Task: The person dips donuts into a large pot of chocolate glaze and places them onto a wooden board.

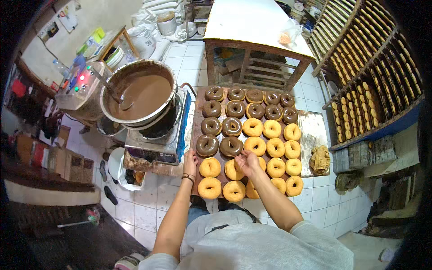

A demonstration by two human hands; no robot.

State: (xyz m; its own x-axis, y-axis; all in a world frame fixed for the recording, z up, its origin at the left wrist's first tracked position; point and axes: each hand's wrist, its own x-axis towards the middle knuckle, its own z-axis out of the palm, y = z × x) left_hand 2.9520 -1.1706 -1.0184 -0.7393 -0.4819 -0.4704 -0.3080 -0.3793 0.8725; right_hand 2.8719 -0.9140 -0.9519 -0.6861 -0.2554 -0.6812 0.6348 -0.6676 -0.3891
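Observation:
A brown tray (216, 133) lies before me with rows of ring doughnuts. Dark chocolate glaze coats the far rows and two doughnuts at the left of the nearer rows; the others are plain and golden, such as one plain doughnut (209, 167) near my left wrist. My left hand (190, 162) holds the tray's left edge. At the lower right rim of a glazed doughnut (231, 145), the fingertips of my right hand (249, 163) touch it; whether they grip it is unclear. My right hand and forearm partly cover several plain doughnuts.
Left of the tray, a large pot (145, 91) of liquid chocolate with a ladle (127, 103) stands on a stove (153, 148). A crumpled yellow cloth (319, 159) lies at right. Beyond is a white-topped table (249, 20); racks (357, 74) of baked goods line the right side.

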